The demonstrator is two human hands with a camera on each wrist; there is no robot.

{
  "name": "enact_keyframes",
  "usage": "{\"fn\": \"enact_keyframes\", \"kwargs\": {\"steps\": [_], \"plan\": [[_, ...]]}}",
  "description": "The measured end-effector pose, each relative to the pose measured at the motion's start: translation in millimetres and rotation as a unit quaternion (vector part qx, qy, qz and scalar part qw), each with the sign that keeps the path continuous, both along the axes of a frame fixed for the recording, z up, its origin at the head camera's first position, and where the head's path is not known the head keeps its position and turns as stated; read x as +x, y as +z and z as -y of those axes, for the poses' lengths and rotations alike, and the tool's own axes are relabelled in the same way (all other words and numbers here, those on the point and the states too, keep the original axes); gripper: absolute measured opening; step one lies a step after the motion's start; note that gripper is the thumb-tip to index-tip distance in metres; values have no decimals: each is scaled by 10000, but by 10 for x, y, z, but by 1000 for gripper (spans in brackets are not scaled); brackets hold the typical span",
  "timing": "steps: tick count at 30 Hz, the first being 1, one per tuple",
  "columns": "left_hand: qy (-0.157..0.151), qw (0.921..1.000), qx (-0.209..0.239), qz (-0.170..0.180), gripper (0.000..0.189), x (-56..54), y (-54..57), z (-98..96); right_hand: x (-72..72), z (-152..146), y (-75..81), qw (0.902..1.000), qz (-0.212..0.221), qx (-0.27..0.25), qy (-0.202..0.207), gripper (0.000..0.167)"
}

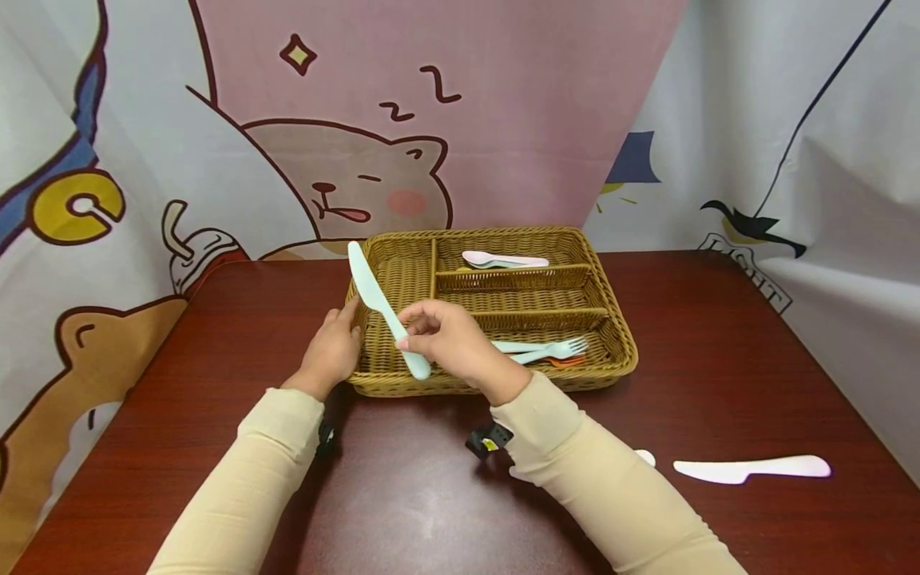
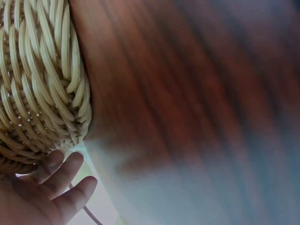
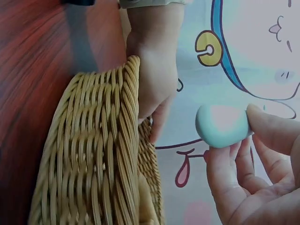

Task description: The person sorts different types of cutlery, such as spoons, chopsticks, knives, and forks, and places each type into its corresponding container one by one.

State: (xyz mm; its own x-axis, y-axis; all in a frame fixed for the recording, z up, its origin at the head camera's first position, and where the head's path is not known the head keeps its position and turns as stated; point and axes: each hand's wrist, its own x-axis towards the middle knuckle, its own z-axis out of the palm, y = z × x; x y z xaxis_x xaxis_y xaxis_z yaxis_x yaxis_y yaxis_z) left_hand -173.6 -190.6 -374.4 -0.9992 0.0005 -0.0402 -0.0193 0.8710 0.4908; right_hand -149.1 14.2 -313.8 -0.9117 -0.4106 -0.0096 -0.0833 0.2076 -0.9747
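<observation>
My right hand (image 1: 449, 339) pinches a pale green table knife (image 1: 370, 287) by its handle between thumb and fingers. The knife slants over the left compartment of the wicker basket (image 1: 621, 343), its blade pointing up and away. In the right wrist view, the rounded handle end (image 3: 222, 125) faces the camera, above the level of the rim. My left hand (image 1: 332, 351) rests against the basket's left side, and the left wrist view shows its extended fingers (image 2: 77, 197) beside the woven corner. Pale green forks (image 1: 564, 349) and an orange piece (image 1: 568, 362) lie in the near right compartment.
Pink and pale green spoons (image 1: 506, 260) lie in the far right compartment. A pinkish-white knife (image 1: 751, 469) lies on the dark red table (image 1: 719, 343) at the right. Another white piece (image 1: 645, 458) is partly hidden by my right forearm. A printed curtain (image 1: 532, 104) hangs behind the table.
</observation>
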Motion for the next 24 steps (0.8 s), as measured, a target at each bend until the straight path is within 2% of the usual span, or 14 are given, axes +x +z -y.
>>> {"fn": "enact_keyframes", "kwargs": {"steps": [6, 13, 24], "plan": [[23, 10000, -11, -29, 55, -4, 8, 5, -59, 116, -10, 9957, 701, -538, -272, 32], [-3, 10000, 6, -45, 55, -7, 8, 7, -155, 214, -48, 9878, 1210, -828, -518, 34], [2, 10000, 9, -32, 55, -5, -4, 7, -290, 341, -117, 9647, 1988, -1490, -873, 33]]}}
